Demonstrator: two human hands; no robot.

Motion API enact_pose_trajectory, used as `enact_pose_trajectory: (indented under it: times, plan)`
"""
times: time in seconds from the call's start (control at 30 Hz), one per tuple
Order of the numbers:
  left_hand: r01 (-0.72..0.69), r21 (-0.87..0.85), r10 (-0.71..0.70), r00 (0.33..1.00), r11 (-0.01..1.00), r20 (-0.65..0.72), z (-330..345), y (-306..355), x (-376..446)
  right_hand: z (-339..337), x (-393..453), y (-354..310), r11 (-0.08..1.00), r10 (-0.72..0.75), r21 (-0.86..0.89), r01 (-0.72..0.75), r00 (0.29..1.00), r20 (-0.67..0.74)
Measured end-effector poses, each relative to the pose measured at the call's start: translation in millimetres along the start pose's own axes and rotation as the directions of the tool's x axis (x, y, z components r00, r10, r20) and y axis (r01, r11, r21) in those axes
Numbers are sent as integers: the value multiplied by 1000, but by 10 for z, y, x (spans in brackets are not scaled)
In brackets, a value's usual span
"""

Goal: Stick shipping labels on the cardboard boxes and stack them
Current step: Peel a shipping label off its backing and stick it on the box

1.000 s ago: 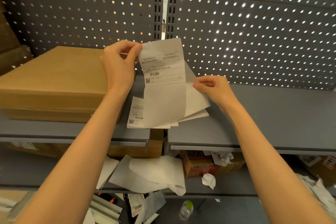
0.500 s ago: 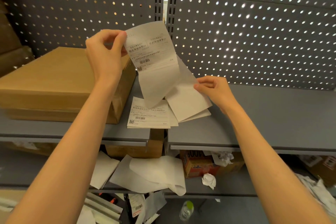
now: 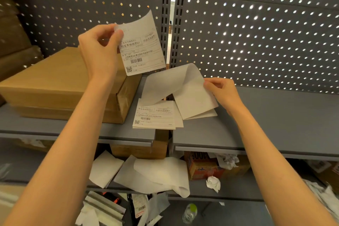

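1. White scraps of backing paper (image 3: pixel 152 174) and a crumpled wad (image 3: pixel 213 183) lie on the lower shelf nearest us, likely tossed there as waste from labels already used. A plastic bottle (image 3: pixel 189 213) stands below them.
2. Both bare forearms reach up and forward from the bottom corners, elbows low, hands raised over the grey shelf (image 3: pixel 266 124).
3. The right hand (image 3: pixel 221 91) hovers just above the shelf, fingers pinched together on the edge of the blank backing sheet (image 3: pixel 183 86), which curls loose. It seems held down and aside so the label can come free.
4. A small pile of printed labels (image 3: pixel 154 115) rests on the shelf between the hands, within easy reach for the next boxes.
5. The left hand (image 3: pixel 99 51) is lifted higher, wrist bent, thumb and fingers clamped on the top corner of the shipping label (image 3: pixel 141 49), which hangs clear of the backing, print facing us.
6. The cardboard boxes (image 3: pixel 60 86), stacked two high, sit on the shelf just left of the label, beside the left wrist, top face bare, probably awaiting this label.
7. Grey perforated panels (image 3: pixel 256 33) form the back wall.
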State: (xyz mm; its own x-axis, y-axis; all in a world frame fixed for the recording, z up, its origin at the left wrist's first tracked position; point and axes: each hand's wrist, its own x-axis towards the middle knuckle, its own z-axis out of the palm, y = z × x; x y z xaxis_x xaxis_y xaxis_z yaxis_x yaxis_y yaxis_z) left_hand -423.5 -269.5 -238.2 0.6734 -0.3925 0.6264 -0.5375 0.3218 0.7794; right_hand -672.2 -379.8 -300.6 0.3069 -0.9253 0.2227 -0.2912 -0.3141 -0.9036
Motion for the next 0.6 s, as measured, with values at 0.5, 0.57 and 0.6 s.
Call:
enact_pose_trajectory:
  times: [0.5,0.57,0.6]
  plan:
    - [-30,53,25,995,998,95,36,163,-263,237,-178,-740,953,-173,269,142,980,96]
    - [-42,81,35,995,996,91,12,181,-301,291,-203,-806,946,-197,283,161,974,107]
    - [-45,93,36,995,995,88,-7,186,-313,310,-207,-821,944,-208,282,171,972,106]
